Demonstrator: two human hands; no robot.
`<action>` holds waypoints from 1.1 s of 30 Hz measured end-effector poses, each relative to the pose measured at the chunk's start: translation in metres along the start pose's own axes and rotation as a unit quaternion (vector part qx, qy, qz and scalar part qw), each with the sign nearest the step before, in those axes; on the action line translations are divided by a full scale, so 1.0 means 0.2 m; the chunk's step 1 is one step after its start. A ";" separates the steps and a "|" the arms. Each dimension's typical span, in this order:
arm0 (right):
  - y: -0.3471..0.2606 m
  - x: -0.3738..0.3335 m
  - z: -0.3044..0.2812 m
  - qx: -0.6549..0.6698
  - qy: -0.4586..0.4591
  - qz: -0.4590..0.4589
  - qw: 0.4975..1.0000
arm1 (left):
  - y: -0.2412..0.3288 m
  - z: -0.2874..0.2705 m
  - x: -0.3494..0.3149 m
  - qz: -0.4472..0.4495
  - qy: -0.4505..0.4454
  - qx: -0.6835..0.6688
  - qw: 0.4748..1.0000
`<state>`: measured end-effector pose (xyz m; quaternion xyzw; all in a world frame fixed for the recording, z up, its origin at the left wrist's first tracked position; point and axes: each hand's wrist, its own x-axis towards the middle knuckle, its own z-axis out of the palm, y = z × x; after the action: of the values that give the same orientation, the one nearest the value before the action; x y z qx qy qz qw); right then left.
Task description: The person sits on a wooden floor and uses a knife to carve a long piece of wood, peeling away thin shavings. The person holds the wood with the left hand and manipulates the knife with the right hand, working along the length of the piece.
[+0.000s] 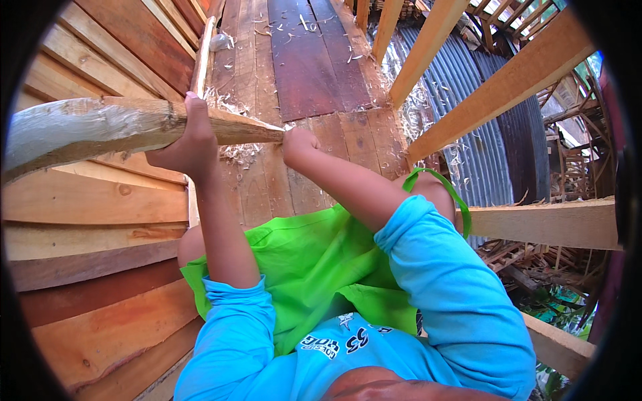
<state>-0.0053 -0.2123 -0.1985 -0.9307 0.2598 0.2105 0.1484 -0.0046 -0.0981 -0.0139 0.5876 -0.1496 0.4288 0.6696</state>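
A long, rough-hewn piece of wood (87, 130) reaches in from the left, thick and pale at that end and tapering to a narrow tip. My left hand (190, 140) is wrapped round its middle, thumb up along the near face. At the thin end my right hand (300, 144) is closed in a fist against the tip. Whether it also holds some small tool there cannot be made out. Below both forearms, a bright green cloth with a strap (301, 260) lies over my lap.
A plank wall (100, 194) stands close on my left. Curled wood shavings (241, 152) litter the board floor (321, 63). On the right, upright wooden posts (495, 83) form an open railing, with corrugated metal sheets (468, 120) beyond and lower down.
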 end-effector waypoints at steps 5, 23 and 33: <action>-0.01 0.05 0.01 -0.018 0.032 -0.043 0.998 | -0.03 -0.04 0.00 0.015 -0.024 0.001 1.000; 0.31 0.21 0.31 0.016 0.129 -0.120 0.984 | -0.19 -0.33 0.18 -0.071 0.053 -0.101 0.991; 0.29 0.18 0.15 0.048 0.019 -0.125 0.991 | 0.04 -0.41 0.28 -0.048 0.083 -0.120 0.988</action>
<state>-0.0185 -0.2640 -0.2504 -0.9514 0.1538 0.1602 0.2131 -0.0024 -0.0005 0.0096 0.4722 -0.1159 0.4226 0.7649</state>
